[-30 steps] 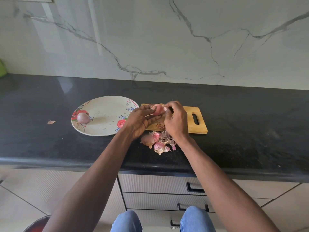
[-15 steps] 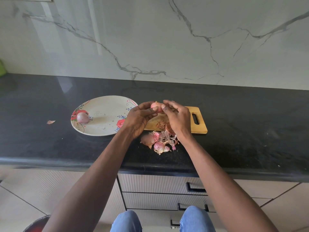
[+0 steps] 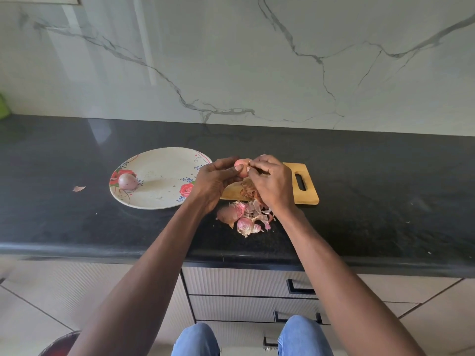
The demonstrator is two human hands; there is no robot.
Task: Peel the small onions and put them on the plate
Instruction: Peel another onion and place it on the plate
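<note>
Hands meet above the left end of the wooden cutting board (image 3: 305,194), both working one small onion (image 3: 241,167). The left hand (image 3: 214,183) grips the pink onion with thumb and curled fingers round it, and the right hand (image 3: 272,185) pinches at its right side with thumb and fingertips, where a bit of skin seems to be held, though that is too small to tell for sure. A peeled onion (image 3: 127,181) lies on the left part of the floral plate (image 3: 164,199), which sits on the black countertop (image 3: 372,214) just left of the board. Brown skins (image 3: 248,191) lie on the board beneath the hands. Between the board and the counter's front edge is a heap of pink peels (image 3: 253,219) with an unpeeled onion (image 3: 226,215) at its left side. One loose scrap of skin (image 3: 78,188) lies on the counter, left of the plate and apart from it
</note>
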